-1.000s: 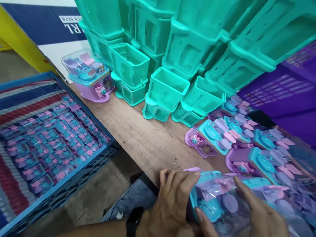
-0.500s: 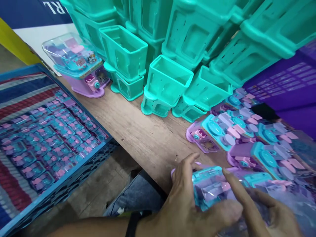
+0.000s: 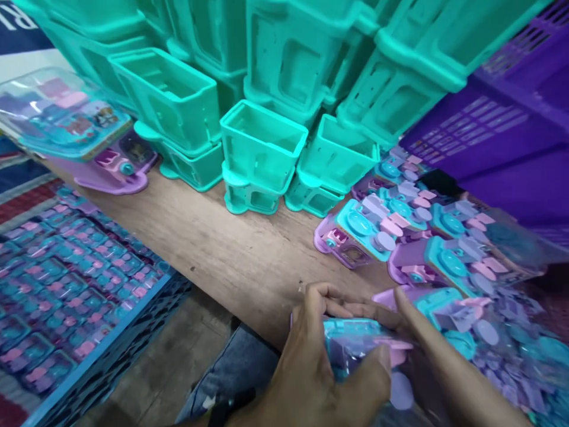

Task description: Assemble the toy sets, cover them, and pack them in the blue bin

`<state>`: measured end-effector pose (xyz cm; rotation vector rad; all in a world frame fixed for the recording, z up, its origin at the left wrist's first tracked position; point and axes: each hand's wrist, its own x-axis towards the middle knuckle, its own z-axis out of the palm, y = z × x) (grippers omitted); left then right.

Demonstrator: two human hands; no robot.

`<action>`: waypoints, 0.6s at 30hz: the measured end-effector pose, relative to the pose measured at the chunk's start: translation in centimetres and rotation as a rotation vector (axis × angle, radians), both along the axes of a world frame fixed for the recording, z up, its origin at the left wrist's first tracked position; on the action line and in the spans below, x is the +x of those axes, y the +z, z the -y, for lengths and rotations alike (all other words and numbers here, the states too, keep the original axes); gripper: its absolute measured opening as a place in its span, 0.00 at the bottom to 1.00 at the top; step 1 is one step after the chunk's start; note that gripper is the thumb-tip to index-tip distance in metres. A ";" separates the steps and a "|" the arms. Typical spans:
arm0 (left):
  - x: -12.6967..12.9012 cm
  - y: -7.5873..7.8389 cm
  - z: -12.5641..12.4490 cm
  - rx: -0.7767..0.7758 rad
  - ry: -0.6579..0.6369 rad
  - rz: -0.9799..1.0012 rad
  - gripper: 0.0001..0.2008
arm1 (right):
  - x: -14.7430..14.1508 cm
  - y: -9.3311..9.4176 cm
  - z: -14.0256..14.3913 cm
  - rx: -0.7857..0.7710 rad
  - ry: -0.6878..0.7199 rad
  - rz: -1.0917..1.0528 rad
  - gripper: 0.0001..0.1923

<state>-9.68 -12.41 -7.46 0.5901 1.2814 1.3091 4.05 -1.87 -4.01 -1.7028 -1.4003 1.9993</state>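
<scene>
Both hands hold one clear-lidded toy pack (image 3: 355, 347) with blue, pink and purple pieces at the near edge of the wooden table (image 3: 231, 249). My left hand (image 3: 317, 367) wraps its left side, thumb on top and fingers curled over the far edge. My right hand (image 3: 438, 362) lies across its right side, index finger stretched along the far rim. More of the same packs on purple bases (image 3: 364, 231) lie in overlapping rows just right of the hands.
Teal plastic bins (image 3: 262, 145) are stacked along the back of the table. One assembled toy with a clear dome (image 3: 84, 136) sits at the far left. A blue crate (image 3: 89, 279) full of packs stands left, below the table. Purple crates (image 3: 511, 130) rise at right.
The view has shifted right and closer to the table. Both hands have closed more tightly over the pack, pulling it nearer to the table's edge; the left thumb now presses on its top.
</scene>
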 end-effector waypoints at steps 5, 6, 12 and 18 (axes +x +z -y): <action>-0.1 0.2 -0.1 -0.035 -0.055 0.038 0.28 | -0.3 0.0 0.5 -0.196 -0.097 0.027 0.33; -0.1 0.1 -0.1 -0.034 -0.062 0.056 0.29 | 0.0 -0.1 0.6 -0.170 -0.123 0.066 0.31; 0.1 0.3 0.0 -0.052 -0.082 0.062 0.26 | 0.0 0.2 1.0 0.011 -0.106 0.246 0.24; -0.2 0.4 -0.1 -0.047 -0.077 0.083 0.24 | -0.7 0.8 1.0 -0.020 -0.102 0.240 0.25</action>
